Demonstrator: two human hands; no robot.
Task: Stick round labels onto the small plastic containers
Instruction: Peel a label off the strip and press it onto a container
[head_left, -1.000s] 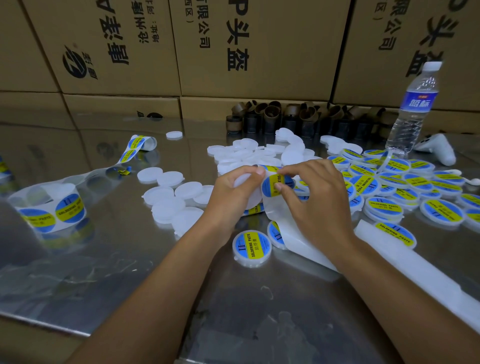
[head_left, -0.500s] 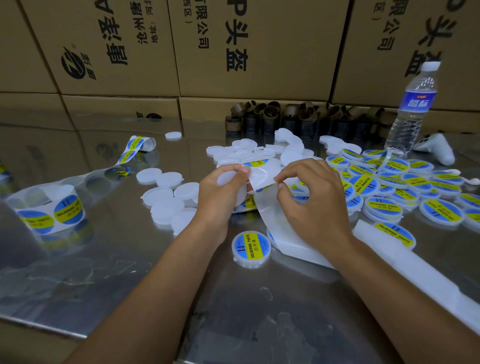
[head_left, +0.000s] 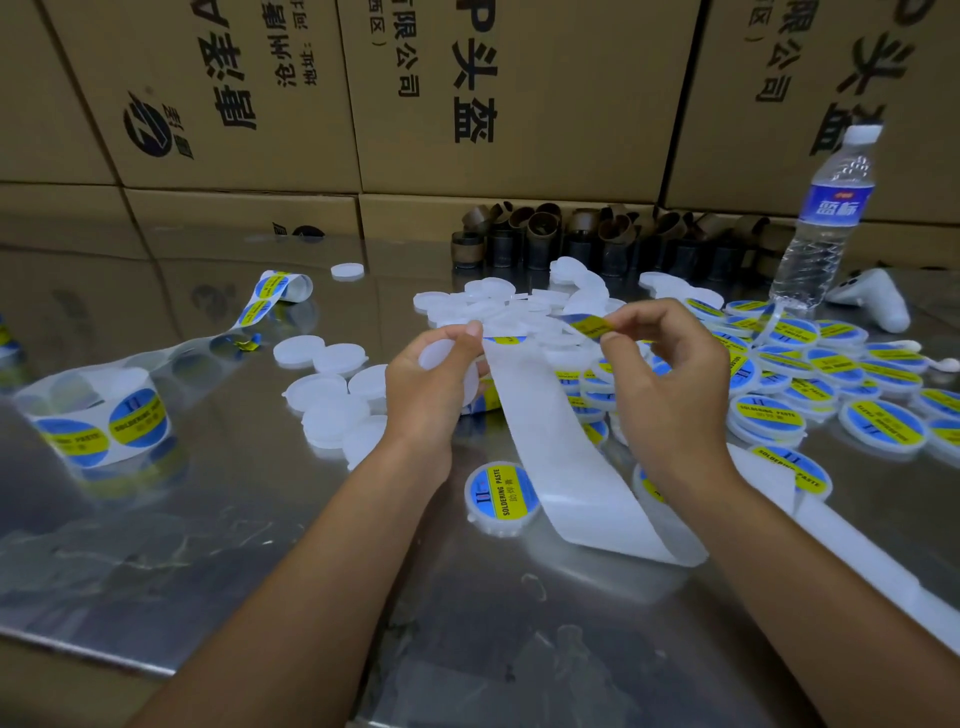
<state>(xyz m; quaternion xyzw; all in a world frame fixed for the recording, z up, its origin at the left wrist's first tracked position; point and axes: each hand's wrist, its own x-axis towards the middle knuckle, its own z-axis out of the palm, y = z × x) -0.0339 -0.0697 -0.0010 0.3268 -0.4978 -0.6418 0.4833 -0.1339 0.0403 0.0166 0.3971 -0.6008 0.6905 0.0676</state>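
From the head camera: blank containers (head_left: 332, 384) lie on the steel table (head_left: 208, 571) left of the hands, labelled ones (head_left: 831, 374) to the right, and a water bottle (head_left: 826, 208) behind. A backing strip (head_left: 566, 457) hangs between the wrists. The left hand (head_left: 431, 395) grips a plain container (head_left: 441, 358); just beside it, the raised right hand (head_left: 670, 374) pinches a round label (head_left: 589, 326) between thumb and forefinger

One wide-angle view from the person's head looks forward and down, close over the shiny surface (head_left: 156, 571). The left hand (head_left: 431, 395) and right hand (head_left: 670, 395) sit mid-frame, and cardboard boxes (head_left: 545, 104) cross the top.
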